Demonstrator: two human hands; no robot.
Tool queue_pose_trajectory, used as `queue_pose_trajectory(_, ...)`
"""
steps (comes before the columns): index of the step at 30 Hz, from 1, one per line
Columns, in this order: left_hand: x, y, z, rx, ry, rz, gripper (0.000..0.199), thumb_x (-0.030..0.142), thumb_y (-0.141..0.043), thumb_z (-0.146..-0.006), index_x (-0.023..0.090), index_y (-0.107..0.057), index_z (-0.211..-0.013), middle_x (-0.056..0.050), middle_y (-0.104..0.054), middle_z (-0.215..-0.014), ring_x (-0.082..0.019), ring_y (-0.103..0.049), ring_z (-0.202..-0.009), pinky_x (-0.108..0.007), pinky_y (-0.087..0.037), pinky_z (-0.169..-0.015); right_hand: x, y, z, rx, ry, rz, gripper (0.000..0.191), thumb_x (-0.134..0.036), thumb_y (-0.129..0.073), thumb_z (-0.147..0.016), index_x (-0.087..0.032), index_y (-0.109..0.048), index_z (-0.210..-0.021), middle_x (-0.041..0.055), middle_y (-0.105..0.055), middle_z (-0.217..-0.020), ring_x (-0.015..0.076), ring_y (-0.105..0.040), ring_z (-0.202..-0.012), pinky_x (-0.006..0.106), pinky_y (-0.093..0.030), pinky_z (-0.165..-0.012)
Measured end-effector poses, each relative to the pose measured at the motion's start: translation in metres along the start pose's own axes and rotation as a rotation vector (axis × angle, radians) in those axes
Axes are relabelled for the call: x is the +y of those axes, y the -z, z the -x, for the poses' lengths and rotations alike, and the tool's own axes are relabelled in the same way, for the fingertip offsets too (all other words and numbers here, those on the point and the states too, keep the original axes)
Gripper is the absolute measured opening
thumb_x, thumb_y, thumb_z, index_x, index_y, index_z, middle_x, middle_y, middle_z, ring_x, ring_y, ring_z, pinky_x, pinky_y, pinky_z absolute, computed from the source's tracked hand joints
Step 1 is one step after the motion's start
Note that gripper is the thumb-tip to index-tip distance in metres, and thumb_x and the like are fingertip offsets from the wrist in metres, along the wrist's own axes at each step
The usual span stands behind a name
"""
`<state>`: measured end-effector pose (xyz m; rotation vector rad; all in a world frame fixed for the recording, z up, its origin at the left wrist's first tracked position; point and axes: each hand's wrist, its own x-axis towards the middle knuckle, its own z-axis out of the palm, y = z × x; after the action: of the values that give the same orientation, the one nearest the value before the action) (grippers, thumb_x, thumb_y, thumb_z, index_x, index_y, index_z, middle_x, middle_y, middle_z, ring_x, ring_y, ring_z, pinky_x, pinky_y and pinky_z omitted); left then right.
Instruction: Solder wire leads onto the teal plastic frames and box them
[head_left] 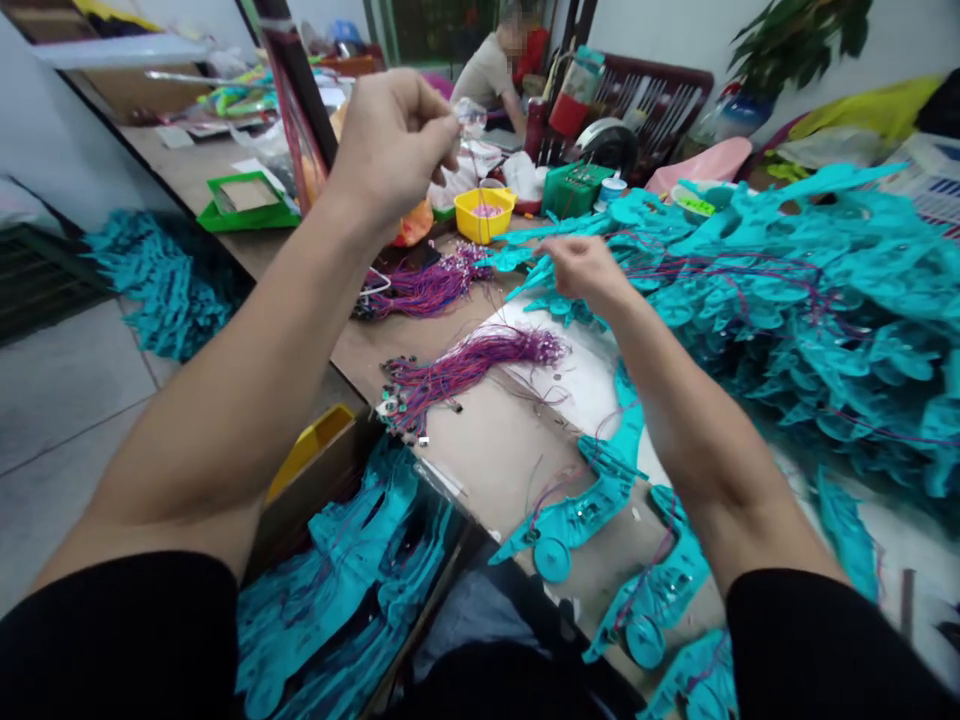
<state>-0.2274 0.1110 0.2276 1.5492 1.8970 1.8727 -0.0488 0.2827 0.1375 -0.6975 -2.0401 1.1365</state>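
My left hand (397, 140) is raised high over the table, thumb and fingers pinched together. What it holds, if anything, is too thin or blurred to make out. Lower and to the right, my right hand (585, 268) is closed too, at the edge of a big heap of turquoise plastic parts (750, 240); its fingertips hide what may be in them. Below the hands lies a bundle of purple, red and blue wires (480, 365) with small connectors at one end. Several turquoise parts with wires, one of them a wheeled piece (592, 510), lie near the table's front edge.
Another wire bundle (427, 285) lies farther back by a yellow basket (484, 215) of small pieces. A box of turquoise parts (337, 590) stands below the table edge at left. A green tray (247, 200) is far left; a person (491, 75) sits behind.
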Motion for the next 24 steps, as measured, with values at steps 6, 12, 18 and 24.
queue_pose_trajectory(6, -0.007, 0.005, -0.003, 0.009, -0.009, 0.083, 0.022, -0.002, -0.057, -0.086, 0.013, -0.055, -0.070, 0.005, -0.056, -0.054, -0.005, -0.048, -0.044, -0.021, -0.039, -0.052, 0.000, -0.018, 0.007, -0.141, 0.012, 0.306, 0.022, -0.034, -0.076, -0.078, -0.015, -0.075, -0.089, 0.0015, -0.063, -0.066, 0.0131, -0.057, -0.066, 0.026, -0.042, -0.060)
queue_pose_trajectory(12, 0.007, 0.014, 0.000, -0.015, -0.091, 0.174, 0.022, -0.001, -0.060, -0.085, 0.015, -0.056, -0.070, 0.005, -0.057, -0.055, -0.005, -0.048, -0.044, -0.020, -0.037, -0.048, 0.014, -0.066, 0.022, -0.239, -0.094, 0.323, 0.015, -0.022, -0.074, -0.072, -0.012, -0.077, -0.083, 0.0031, -0.066, -0.064, 0.0114, -0.051, -0.060, 0.025, -0.036, -0.056)
queue_pose_trajectory(18, 0.000, 0.026, 0.009, -0.020, -0.081, 0.036, 0.020, 0.001, -0.059, -0.086, 0.013, -0.056, -0.071, 0.003, -0.056, -0.056, -0.006, -0.051, -0.048, -0.021, -0.041, -0.053, 0.017, -0.048, 0.020, -0.036, -0.141, 0.180, 0.024, -0.035, -0.067, -0.082, -0.012, -0.072, -0.077, 0.0047, -0.064, -0.056, 0.0083, -0.040, -0.044, 0.025, -0.030, -0.044)
queue_pose_trajectory(24, -0.025, 0.013, 0.020, -0.138, 0.028, -0.024, 0.015, -0.002, -0.059, -0.083, 0.010, -0.058, -0.074, 0.005, -0.055, -0.053, -0.007, -0.051, -0.049, -0.029, -0.053, -0.068, 0.007, -0.027, 0.013, 0.012, -0.100, 0.111, 0.028, -0.044, -0.068, -0.083, -0.018, -0.065, -0.074, 0.0006, -0.063, -0.057, 0.0066, -0.037, -0.039, 0.022, -0.030, -0.039)
